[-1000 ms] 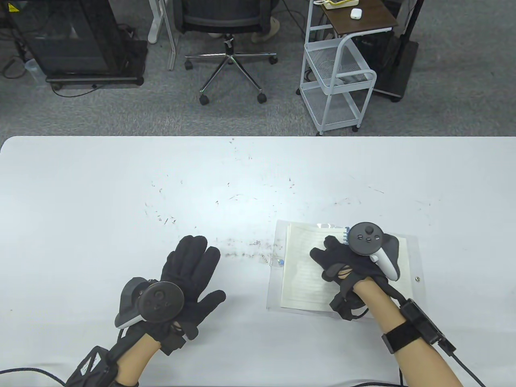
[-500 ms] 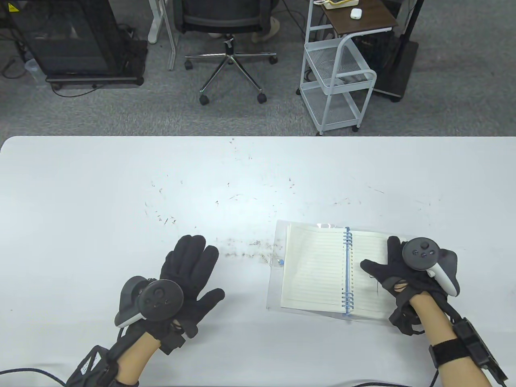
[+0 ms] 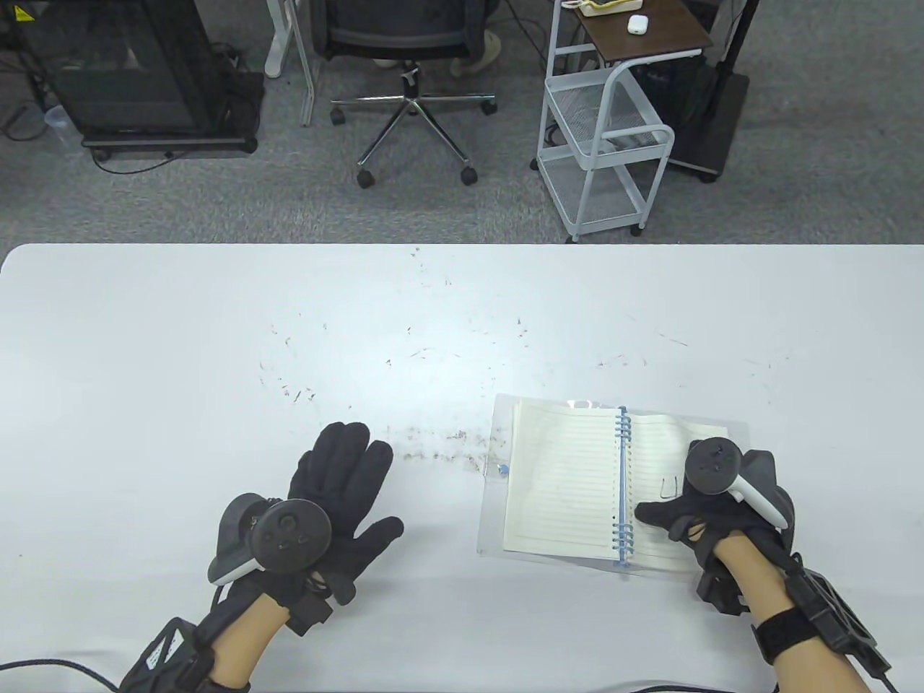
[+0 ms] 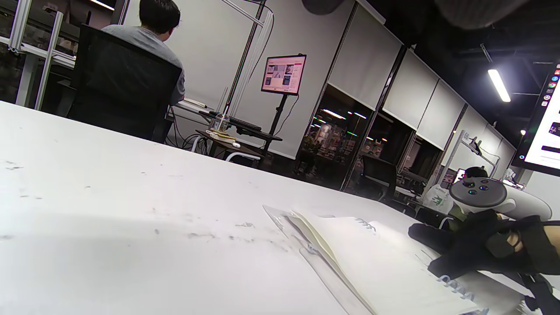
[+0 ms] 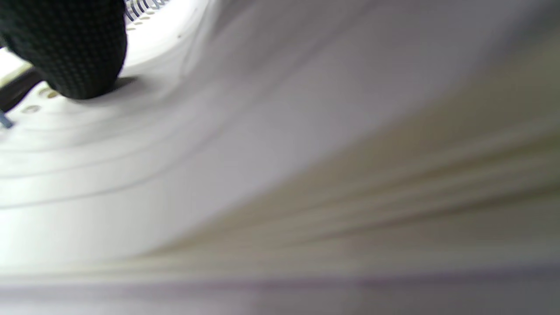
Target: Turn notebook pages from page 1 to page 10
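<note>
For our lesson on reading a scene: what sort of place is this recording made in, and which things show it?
Probably an open-plan office or lab: a wheeled office chair and a white wire trolley stand on grey carpet beyond the table, and a display screen on a stand shows nearby.

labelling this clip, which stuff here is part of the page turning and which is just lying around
Job:
notebook, open
right hand, resting on its right page
left hand, flat on the table

Lying about:
office chair
white wire cart
earbud case

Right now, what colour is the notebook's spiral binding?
Light blue spiral binding, clearest in the table view.
</note>
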Demonstrator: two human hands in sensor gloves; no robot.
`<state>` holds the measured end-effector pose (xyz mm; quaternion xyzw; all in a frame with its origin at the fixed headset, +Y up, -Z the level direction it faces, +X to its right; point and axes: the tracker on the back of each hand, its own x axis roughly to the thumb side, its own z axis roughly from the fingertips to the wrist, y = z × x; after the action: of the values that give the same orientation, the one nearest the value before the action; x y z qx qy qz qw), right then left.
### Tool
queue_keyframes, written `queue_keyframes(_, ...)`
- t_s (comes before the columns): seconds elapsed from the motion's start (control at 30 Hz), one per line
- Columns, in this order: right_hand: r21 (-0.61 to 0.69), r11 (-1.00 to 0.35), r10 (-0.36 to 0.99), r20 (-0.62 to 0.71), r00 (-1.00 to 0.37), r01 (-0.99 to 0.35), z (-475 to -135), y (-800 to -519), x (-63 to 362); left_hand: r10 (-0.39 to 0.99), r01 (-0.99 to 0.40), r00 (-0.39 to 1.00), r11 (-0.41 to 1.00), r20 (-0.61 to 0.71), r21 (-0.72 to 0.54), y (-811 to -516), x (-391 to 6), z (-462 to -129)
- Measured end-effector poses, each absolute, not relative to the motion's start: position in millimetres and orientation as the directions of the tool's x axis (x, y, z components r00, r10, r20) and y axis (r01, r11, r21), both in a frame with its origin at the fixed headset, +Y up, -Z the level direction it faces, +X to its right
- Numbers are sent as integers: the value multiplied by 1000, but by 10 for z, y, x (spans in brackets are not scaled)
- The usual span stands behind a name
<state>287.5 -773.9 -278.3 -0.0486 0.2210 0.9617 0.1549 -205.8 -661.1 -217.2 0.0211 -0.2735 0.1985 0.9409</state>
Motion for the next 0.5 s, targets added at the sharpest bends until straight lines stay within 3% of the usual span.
queue_keyframes(0.27,321,-905,263,-96,-960,-280,-2738,-7564,2727,362,-389,772,919,523,-62,-6608,-2062,-2168)
queue_keyframes(0.5,304,-811,482,-139,-865,-500,-2700,-7443,2764,365,-391,774,918,517,-62,-6609,-2068,-2174)
